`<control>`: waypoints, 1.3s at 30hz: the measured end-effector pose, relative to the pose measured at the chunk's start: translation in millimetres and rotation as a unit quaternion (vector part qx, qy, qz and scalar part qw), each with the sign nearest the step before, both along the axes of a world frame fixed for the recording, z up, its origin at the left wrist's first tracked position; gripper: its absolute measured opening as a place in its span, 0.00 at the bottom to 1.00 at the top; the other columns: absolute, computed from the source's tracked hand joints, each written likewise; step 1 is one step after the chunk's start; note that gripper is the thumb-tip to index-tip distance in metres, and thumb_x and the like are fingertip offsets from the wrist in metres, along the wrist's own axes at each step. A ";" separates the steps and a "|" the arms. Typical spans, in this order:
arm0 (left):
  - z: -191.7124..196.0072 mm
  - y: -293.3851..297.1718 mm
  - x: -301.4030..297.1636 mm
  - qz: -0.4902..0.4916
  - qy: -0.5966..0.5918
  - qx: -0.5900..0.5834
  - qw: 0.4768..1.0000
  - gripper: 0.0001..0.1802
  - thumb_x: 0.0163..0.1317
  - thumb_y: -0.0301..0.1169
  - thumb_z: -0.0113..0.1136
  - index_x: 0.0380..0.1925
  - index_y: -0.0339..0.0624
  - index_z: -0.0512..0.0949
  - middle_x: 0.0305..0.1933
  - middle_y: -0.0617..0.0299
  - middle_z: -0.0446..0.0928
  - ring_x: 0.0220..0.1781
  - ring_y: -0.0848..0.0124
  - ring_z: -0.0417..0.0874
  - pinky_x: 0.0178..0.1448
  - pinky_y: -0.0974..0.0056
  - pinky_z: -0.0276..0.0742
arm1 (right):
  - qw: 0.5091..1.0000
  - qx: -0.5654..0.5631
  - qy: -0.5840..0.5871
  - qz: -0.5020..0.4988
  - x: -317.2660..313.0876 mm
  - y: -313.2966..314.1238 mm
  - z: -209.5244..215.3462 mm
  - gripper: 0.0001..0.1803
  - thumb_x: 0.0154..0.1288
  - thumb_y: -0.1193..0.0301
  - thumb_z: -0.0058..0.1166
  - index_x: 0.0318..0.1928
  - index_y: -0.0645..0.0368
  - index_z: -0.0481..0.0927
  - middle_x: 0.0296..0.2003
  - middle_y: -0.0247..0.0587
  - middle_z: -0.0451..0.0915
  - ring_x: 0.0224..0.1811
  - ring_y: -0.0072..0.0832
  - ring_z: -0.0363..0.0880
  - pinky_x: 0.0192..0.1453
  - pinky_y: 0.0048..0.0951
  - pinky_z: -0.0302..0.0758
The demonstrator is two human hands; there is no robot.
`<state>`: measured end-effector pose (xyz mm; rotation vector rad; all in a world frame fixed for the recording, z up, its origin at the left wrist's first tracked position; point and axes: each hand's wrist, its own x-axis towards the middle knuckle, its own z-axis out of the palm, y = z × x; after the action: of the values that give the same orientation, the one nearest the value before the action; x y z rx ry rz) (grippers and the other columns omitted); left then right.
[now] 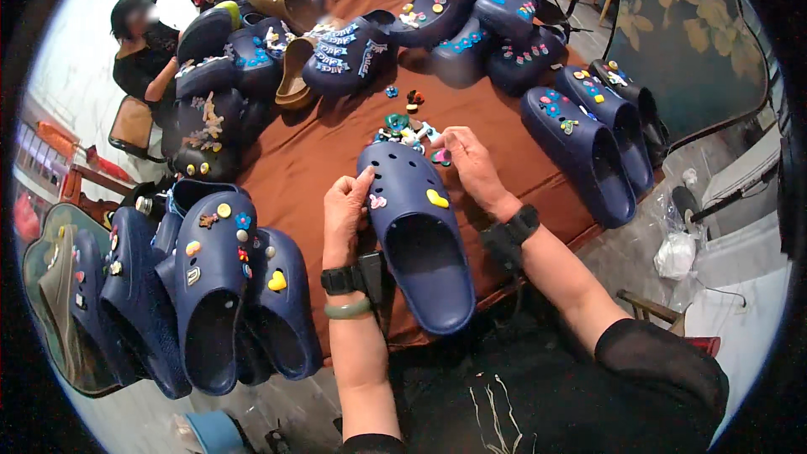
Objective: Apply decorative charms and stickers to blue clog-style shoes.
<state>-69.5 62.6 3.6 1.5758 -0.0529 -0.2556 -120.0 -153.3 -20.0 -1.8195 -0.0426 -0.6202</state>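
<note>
A navy blue clog (pixel 420 227) lies on the brown table (pixel 319 151) in front of me, toe pointing away. It carries a pink charm and a yellow charm on its top. My left hand (pixel 345 210) grips the clog's left side. My right hand (pixel 472 170) rests at the toe's right side, fingertips at a small pile of coloured charms (pixel 408 130); whether it holds a charm I cannot tell.
Several decorated navy clogs (pixel 210 286) sit stacked at my left, more clogs (pixel 588 134) at my right, and a heap (pixel 353 42) across the far table. One person (pixel 143 46) sits at the far left. A floral chair (pixel 689 42) stands at the right.
</note>
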 end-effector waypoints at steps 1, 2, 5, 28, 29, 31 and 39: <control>3.2 0.4 -2.0 0.019 0.016 -0.005 1.000 0.21 0.58 0.44 0.67 0.16 0.51 0.66 0.15 0.75 0.66 0.11 0.86 0.59 0.14 0.77 0.48 | 0.996 0.053 0.007 0.076 -4.0 2.1 12.3 0.15 0.74 0.64 0.40 0.40 0.60 0.79 0.45 0.40 0.74 0.37 0.23 0.75 0.47 0.25 0.70; 3.7 1.4 -1.9 0.022 0.015 -0.005 1.000 0.21 0.58 0.44 0.67 0.16 0.51 0.66 0.15 0.75 0.66 0.11 0.86 0.59 0.14 0.77 0.48 | 0.975 0.127 0.078 0.165 -14.3 3.7 31.9 0.13 0.72 0.67 0.43 0.39 0.59 0.80 0.44 0.39 0.75 0.42 0.24 0.73 0.50 0.26 0.70; 9.1 3.4 5.4 0.013 0.027 0.000 1.000 0.21 0.58 0.44 0.66 0.16 0.51 0.66 0.15 0.74 0.65 0.12 0.85 0.59 0.14 0.76 0.48 | 0.967 -0.096 -0.111 0.210 -10.8 6.7 25.9 0.10 0.67 0.67 0.52 0.35 0.61 0.80 0.40 0.38 0.77 0.42 0.28 0.75 0.49 0.28 0.71; -30.2 -3.2 25.4 0.001 -0.065 0.044 0.997 0.23 0.56 0.46 0.68 0.15 0.47 0.68 0.19 0.73 0.67 0.24 0.82 0.64 0.26 0.71 0.63 | 0.996 -0.055 0.054 -0.052 22.1 -9.0 -25.8 0.13 0.73 0.67 0.39 0.36 0.63 0.71 0.25 0.38 0.70 0.29 0.24 0.68 0.32 0.27 0.66; -22.7 1.2 21.8 0.005 -0.061 0.049 0.997 0.23 0.56 0.45 0.68 0.15 0.47 0.67 0.19 0.73 0.66 0.24 0.82 0.64 0.25 0.71 0.63 | 0.996 -0.047 0.032 -0.069 24.9 -5.6 -24.5 0.13 0.74 0.66 0.39 0.36 0.63 0.71 0.25 0.35 0.70 0.29 0.22 0.68 0.32 0.26 0.66; -21.3 8.1 19.8 0.001 -0.022 0.023 1.000 0.23 0.57 0.46 0.67 0.15 0.47 0.67 0.19 0.72 0.66 0.24 0.83 0.65 0.25 0.71 0.63 | 0.997 0.040 0.053 -0.027 19.1 0.9 -7.6 0.14 0.74 0.65 0.39 0.35 0.61 0.71 0.26 0.31 0.70 0.28 0.21 0.68 0.32 0.25 0.66; -30.0 -4.0 11.1 -0.007 -0.063 0.030 0.998 0.25 0.56 0.50 0.66 0.15 0.44 0.70 0.21 0.71 0.69 0.26 0.81 0.66 0.29 0.71 0.65 | 0.994 0.095 0.049 0.033 3.1 -14.7 -7.1 0.14 0.73 0.65 0.41 0.31 0.59 0.72 0.27 0.27 0.69 0.31 0.15 0.64 0.34 0.20 0.62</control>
<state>-58.4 58.5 -26.4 1.6497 -0.1554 -0.1693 -116.8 -168.0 -27.2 -1.6547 0.0226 -0.4717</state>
